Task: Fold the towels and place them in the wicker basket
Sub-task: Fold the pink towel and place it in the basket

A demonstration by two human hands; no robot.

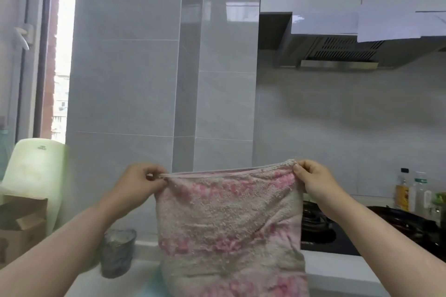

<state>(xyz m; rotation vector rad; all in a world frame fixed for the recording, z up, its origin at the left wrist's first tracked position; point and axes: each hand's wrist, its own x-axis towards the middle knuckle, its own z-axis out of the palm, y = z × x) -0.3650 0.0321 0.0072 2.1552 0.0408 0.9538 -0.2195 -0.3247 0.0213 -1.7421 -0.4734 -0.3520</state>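
Nothing here actually reads. The pale green plastic piece [33, 171] on the left has a small grey logo near its top with a line of tiny letters under it, too blurry to make out. The bottles [402, 191] at the far right wear labels, one yellow-orange and one with a green band, but the print is mush. The hob [321, 236] has a bit of small pale lettering on its front edge, just right of the towel [226, 219], and that's unreadable too.

The left hand [142, 182] and right hand [316, 181] are bare, as are both forearms to the frame's edge.
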